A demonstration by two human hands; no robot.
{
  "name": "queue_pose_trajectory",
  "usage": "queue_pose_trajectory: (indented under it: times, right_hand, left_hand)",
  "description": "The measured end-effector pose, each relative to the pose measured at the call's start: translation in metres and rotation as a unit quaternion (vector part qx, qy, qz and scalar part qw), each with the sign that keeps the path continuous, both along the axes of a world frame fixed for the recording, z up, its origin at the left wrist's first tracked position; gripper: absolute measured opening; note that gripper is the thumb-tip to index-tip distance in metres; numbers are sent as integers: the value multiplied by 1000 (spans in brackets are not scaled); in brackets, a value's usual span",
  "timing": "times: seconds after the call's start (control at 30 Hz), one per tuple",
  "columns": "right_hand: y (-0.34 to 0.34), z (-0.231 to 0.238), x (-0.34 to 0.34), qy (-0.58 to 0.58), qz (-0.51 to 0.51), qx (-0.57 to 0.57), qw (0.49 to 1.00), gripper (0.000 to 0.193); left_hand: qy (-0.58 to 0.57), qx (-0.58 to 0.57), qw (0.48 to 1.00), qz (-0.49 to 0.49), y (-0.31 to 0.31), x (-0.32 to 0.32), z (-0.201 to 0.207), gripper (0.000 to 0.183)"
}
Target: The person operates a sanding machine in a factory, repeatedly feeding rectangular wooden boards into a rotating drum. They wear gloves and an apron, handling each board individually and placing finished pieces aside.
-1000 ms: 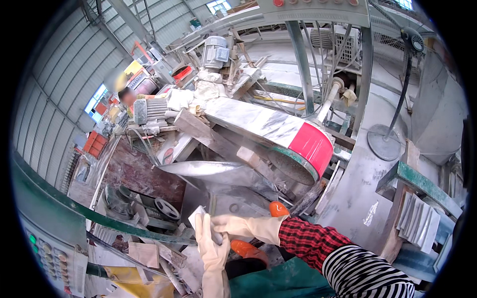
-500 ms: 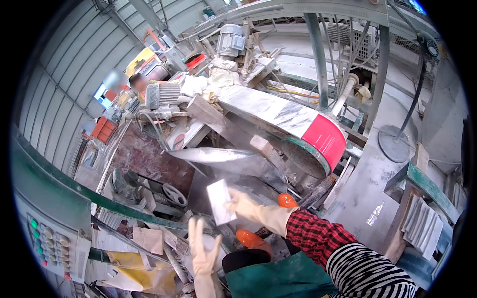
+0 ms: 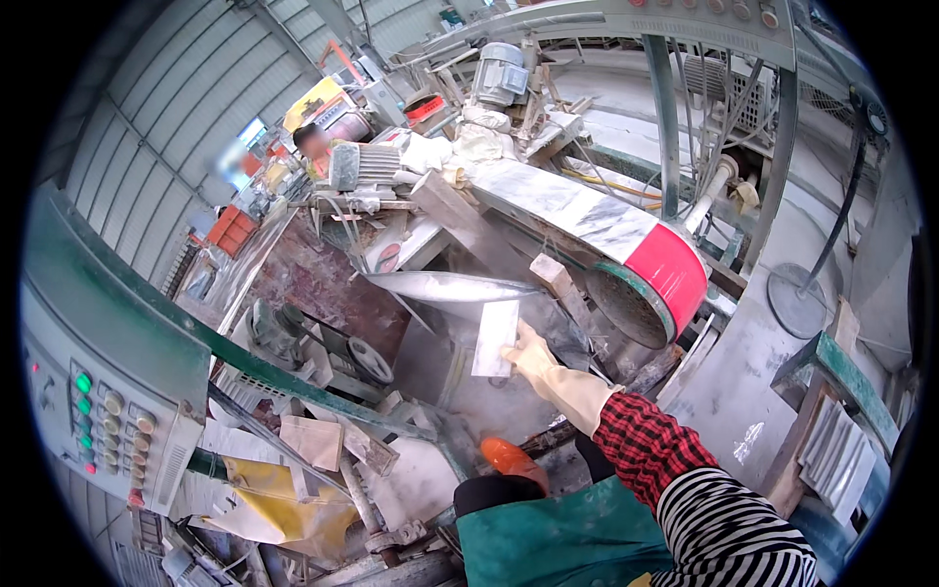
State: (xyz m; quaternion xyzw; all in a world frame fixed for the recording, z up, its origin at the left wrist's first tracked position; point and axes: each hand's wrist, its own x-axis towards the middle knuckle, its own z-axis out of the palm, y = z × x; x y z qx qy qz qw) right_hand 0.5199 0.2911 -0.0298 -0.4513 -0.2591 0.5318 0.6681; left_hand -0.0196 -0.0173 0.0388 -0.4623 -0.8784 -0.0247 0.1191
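My right hand (image 3: pixel 550 372), in a cream rubber glove, grips a white rectangular stone tile (image 3: pixel 495 339) by its right edge, fingers closed round it. Held up in front of me, the tile stands apart from the long belt machine (image 3: pixel 567 210), whose rounded red end (image 3: pixel 667 281) lies to its right. Just beyond the tile is a curved grey metal lip (image 3: pixel 450 286), with dusty grey sheeting below. My left hand has left the picture.
At left is a control panel (image 3: pixel 112 421) with coloured buttons, beside a green rail (image 3: pixel 293 383). Motors and a pulley wheel (image 3: pixel 371 360) sit past the rail. Several thin tiles (image 3: pixel 833 455) are stacked at right. A person (image 3: pixel 315 152) is far off at upper left.
My right hand has carried the tile forward, toward the curved metal lip. My left hand, open with fingers spread before, has dropped out of view. My view has shifted left.
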Motion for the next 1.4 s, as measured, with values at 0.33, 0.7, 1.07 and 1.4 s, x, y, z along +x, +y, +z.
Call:
queue_pose_trajectory:
  times: [0.33, 0.7, 1.07, 1.4]
  right_hand:
    - [-42, 35, 95, -77, -224, 50, 970, 71]
    - [-75, -56, 293, -203, -395, -149, 883, 66]
    - [-38, -31, 290, -125, -360, -166, 910, 58]
    - [-38, 19, 271, -190, -275, -281, 900, 66]
  left_hand:
    - [55, 60, 995, 55, -28, 16, -11, 55]
    - [71, 180, 981, 0, -31, -32, -63, 60]
    - [34, 195, 980, -1, -30, -2, -45, 60]
    - [24, 188, 982, 2, -29, 10, -40, 59]
